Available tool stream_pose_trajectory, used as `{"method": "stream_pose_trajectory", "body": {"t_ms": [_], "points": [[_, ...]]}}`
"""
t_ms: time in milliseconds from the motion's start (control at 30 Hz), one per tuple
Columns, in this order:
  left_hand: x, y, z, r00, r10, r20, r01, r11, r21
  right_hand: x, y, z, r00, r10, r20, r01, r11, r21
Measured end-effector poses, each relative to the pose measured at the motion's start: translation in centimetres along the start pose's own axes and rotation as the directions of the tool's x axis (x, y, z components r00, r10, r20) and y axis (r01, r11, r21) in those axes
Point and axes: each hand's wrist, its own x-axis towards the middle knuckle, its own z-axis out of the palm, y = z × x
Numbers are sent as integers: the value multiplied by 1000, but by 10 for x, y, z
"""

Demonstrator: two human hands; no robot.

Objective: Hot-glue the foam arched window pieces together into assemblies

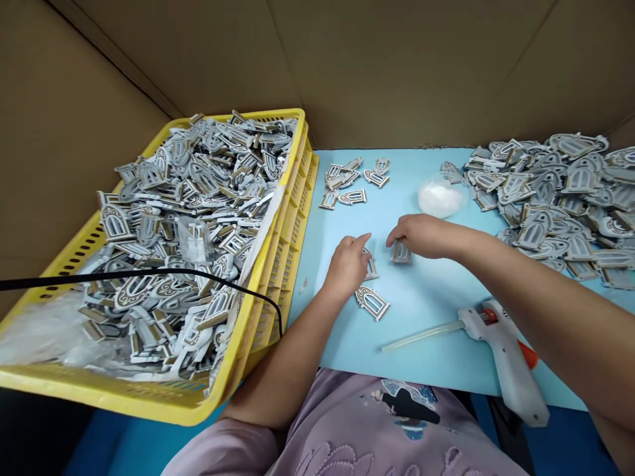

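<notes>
One white, orange-triggered plastic glue gun nearest | beyond-left of gun: left hand at a white-and-gold arched window piece, grip unclear; right hand, fingers pinching a second window piece | right forearm could knock overhanging gun off

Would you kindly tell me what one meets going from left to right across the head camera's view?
Yellow plastic crate, left hand, right hand, heap of arched window-shaped pieces.
</notes>
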Motion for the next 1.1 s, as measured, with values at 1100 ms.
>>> {"method": "stream_pose_trajectory", "body": {"t_ms": [1100], "points": [[-126,-10,-2,926,376,-17,-372,921,111,-50,-105,58,966,230,120,-227,973,-41]]}}
